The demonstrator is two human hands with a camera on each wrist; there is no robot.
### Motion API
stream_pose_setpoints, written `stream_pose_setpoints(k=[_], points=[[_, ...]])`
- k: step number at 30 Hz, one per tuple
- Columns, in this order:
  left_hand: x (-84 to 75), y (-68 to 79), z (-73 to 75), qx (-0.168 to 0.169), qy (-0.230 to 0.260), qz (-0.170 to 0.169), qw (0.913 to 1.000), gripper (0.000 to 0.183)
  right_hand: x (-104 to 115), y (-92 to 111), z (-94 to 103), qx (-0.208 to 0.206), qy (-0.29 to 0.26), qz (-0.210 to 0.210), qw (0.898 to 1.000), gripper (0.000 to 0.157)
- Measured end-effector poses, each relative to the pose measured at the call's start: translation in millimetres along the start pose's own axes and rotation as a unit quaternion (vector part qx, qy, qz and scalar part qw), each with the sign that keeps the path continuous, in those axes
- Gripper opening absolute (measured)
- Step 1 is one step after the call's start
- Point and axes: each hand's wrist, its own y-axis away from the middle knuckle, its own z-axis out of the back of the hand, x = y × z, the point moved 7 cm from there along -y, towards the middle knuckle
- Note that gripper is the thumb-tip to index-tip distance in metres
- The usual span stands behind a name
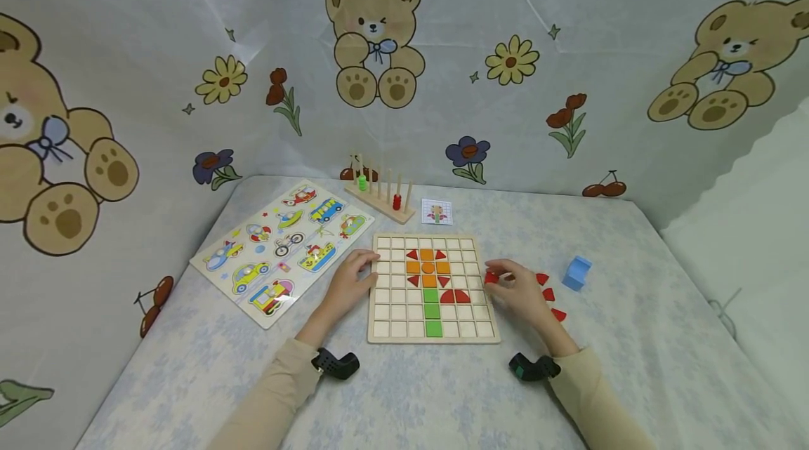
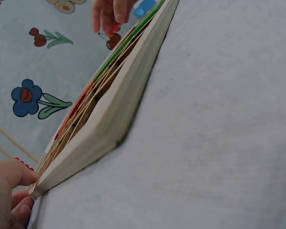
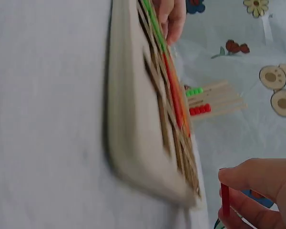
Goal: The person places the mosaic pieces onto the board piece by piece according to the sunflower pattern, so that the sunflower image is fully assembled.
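A square wooden grid board (image 1: 383,330) lies in front of me with orange, red and green tiles in its cells. Green squares (image 1: 432,311) run down its middle under the orange tiles (image 1: 427,255), and two red quarter-circle tiles (image 1: 462,296) sit beside the top green one. My left hand (image 1: 350,283) touches the board's left rim with fingertips and thumb. Just off the right rim, my right hand (image 1: 521,293) pinches a thin red tile (image 3: 225,199) between thumb and fingers; its outline shows edge-on in the right wrist view.
Several loose red tiles (image 1: 548,294) lie right of my right hand, with a blue block (image 1: 576,273) beyond. A pattern card (image 1: 437,211) and a wooden peg stand with beads (image 1: 381,202) stand behind the board. A vehicle picture puzzle (image 1: 284,246) lies at left.
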Motion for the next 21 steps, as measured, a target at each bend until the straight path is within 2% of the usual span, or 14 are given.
stream_pose_setpoints(k=[3, 6, 8, 11, 21], points=[[0.6, -0.1, -0.4, -0.002, -0.001, 0.001, 1.0, 0.034, 28.6, 5.3, -14.7, 0.039, -0.011, 0.054, 0.998, 0.037], [0.0, 0.2, -0.8, -0.002, -0.001, 0.001, 1.0, 0.035, 52.7, 13.8, -33.6, 0.098, -0.015, 0.113, 0.989, 0.033], [-0.9, 0.2, -1.0, -0.001, 0.0, 0.002, 1.0, 0.034, 61.8, 18.9, -43.0, 0.121, -0.009, 0.141, 0.983, 0.032], [-1.8, 0.5, -1.2, 0.002, 0.001, 0.004, 1.0, 0.034, 65.8, 23.1, -50.0, 0.126, -0.005, 0.156, 0.98, 0.033], [-3.1, 0.9, 0.7, -0.001, -0.005, 0.005, 1.0, 0.034, 62.4, 23.2, -54.6, 0.112, -0.024, 0.151, 0.982, 0.031]])
